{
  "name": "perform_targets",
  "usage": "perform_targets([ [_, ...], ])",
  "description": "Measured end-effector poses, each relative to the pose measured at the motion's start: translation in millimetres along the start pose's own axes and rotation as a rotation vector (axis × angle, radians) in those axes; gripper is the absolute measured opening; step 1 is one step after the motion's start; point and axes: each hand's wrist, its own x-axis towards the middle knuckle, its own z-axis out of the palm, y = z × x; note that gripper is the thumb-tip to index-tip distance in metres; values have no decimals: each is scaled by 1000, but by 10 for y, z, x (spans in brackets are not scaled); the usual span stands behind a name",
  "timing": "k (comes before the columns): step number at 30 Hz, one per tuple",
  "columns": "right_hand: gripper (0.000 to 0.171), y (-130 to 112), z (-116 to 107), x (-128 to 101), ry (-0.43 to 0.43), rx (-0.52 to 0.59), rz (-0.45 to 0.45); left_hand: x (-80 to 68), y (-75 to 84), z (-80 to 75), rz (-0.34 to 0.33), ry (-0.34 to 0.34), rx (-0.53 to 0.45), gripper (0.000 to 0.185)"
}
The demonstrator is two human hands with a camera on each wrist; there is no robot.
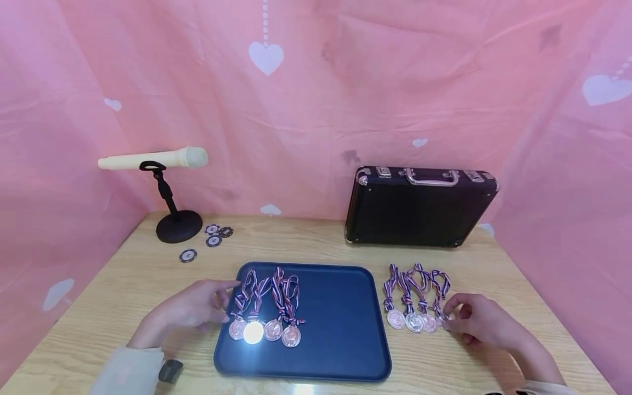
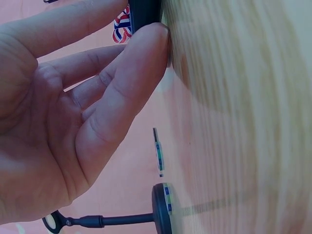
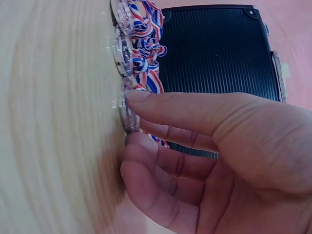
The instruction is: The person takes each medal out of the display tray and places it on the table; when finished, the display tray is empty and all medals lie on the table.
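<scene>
My left hand [image 1: 195,304] rests at the left rim of a dark blue tray [image 1: 340,318], index finger stretched along the edge and thumb [image 2: 146,58] against its side. On the tray's left half lie several medals [image 1: 274,329] with red, white and blue ribbons. To the right of the tray, more ribboned medals [image 1: 396,319] lie in a row on the table. At the right end of that row my right hand [image 1: 481,323] pinches a medal [image 3: 129,114] between thumb and fingers, its edge close to the wood.
A black briefcase [image 1: 419,211] stands at the back right. At the back left a pale microphone [image 1: 148,160] sits in a black stand [image 1: 179,226], with several poker chips [image 1: 214,241] beside it. A pink curtain [image 1: 306,109] hangs behind the wooden table [image 1: 286,241].
</scene>
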Motion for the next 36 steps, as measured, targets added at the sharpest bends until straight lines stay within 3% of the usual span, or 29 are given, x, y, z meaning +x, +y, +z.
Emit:
perform_targets([
  [5,19,-165,4,0,92,-77,8,-23,-21,-19,-6,3,4,77],
  [13,28,-814,282,176,180,-81,-82,-25,-44,-34,18,10,18,76],
  [17,27,-1130,559,320,152,-30,-115,-22,-54,-15,12,10,23,76],
  [23,25,-1558,1018,435,0,74,-158,-8,-41,-6,5,8,32,75],
  [29,20,-1872,1461,478,-97,55,-235,-3,-23,-10,2,15,48,76],
  [36,34,-1998,1717,530,-65,-65,-236,10,-18,20,-7,23,56,76],
])
